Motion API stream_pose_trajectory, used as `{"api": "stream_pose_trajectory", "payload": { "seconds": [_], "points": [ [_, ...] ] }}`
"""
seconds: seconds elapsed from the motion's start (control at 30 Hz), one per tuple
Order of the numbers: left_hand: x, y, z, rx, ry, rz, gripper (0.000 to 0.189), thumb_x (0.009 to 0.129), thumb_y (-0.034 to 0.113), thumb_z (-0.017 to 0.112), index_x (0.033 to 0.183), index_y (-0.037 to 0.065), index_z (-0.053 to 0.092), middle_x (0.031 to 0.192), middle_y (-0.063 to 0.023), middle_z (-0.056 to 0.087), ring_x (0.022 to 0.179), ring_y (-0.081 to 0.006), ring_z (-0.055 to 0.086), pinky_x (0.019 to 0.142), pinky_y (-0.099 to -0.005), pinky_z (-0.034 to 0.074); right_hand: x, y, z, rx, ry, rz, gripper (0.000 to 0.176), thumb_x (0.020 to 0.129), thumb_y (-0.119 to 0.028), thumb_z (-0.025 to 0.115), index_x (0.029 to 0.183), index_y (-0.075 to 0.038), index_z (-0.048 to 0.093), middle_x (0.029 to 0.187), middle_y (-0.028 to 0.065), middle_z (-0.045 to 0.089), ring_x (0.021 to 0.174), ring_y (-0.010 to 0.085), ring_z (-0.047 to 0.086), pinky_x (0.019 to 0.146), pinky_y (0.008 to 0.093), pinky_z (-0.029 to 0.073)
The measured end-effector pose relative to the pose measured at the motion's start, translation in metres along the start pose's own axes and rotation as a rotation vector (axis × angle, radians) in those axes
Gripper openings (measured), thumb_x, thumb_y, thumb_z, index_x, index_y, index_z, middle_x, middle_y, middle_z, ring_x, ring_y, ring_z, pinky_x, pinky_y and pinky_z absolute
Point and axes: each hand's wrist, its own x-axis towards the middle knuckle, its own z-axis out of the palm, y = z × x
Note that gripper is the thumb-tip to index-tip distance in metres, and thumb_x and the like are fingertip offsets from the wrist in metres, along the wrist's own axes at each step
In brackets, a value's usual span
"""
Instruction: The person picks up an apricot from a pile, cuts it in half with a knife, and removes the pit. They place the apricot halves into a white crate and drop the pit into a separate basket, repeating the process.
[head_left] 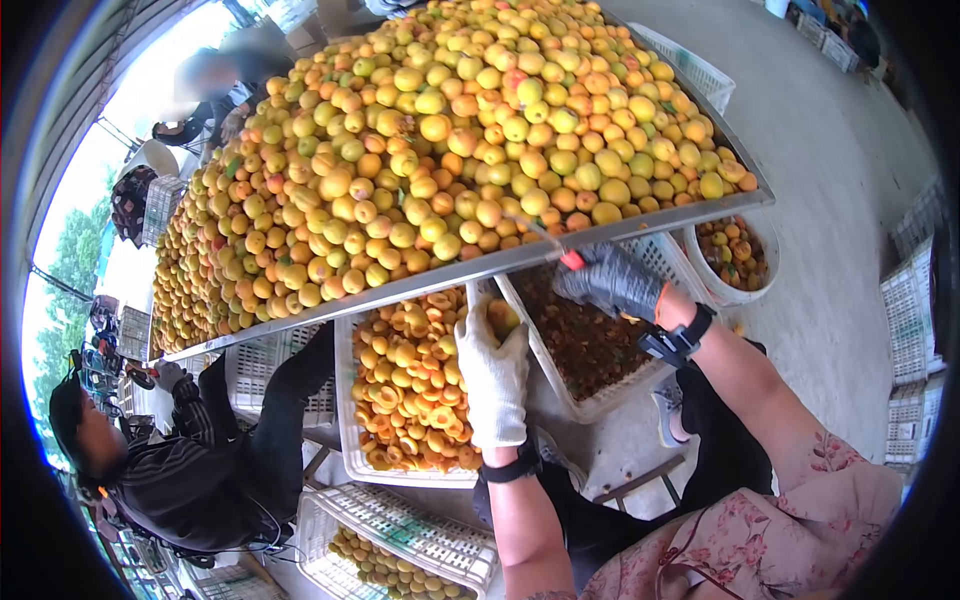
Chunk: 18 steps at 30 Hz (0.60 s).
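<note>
Your left hand (492, 370) grasps an apricot (503, 318), crate (400, 477) below the fingers, likely so halves drop in; your right hand (610, 282) clenches a knife (548, 240) just beside.

Head cam | I see left hand (492, 372), white glove, fingers closed on an apricot (503, 318) above crate of halved fruit (343, 420) | right hand (612, 282), dark glove, gripping red-handled knife (566, 256) at tabletop (420, 285) edge | tabletop heaped with apricots | pit crate (610, 400) under right hand | co-worker (190, 470) seated left
</note>
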Motion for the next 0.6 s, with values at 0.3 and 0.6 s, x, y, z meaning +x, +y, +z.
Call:
{"api": "stream_pose_trajectory", "payload": {
  "seconds": [0.3, 0.6],
  "points": [
    [0.033, -0.057, -0.038, 0.318, 0.445, -0.148, 0.077, 0.075, 0.006, 0.072, 0.14, -0.002, 0.03, 0.132, -0.0281, 0.037, 0.111, -0.0408, 0.052, 0.092, -0.0429, 0.047, 0.029, -0.038, 0.022, -0.199, 0.237, -0.231, 0.017, 0.077, -0.02, 0.07, 0.078, -0.005, 0.062, 0.069, 0.0074, 0.062, 0.062, 0.0175, 0.057, 0.06, 0.0341, 0.046],
    [0.037, -0.037, -0.045, 0.175, 0.552, -0.059, 0.08, 0.08, 0.015, 0.07, 0.143, 0.001, 0.023, 0.146, -0.0305, 0.021, 0.134, -0.0442, 0.029, 0.103, -0.0472, 0.038, 0.166, -0.09, 0.119, -1.07, 0.267, -0.466, 0.022, 0.08, -0.025, 0.057, 0.093, -0.008, 0.063, 0.081, 0.0163, 0.066, 0.076, 0.0329, 0.065, 0.067, 0.0465, 0.05]
  ]
}}
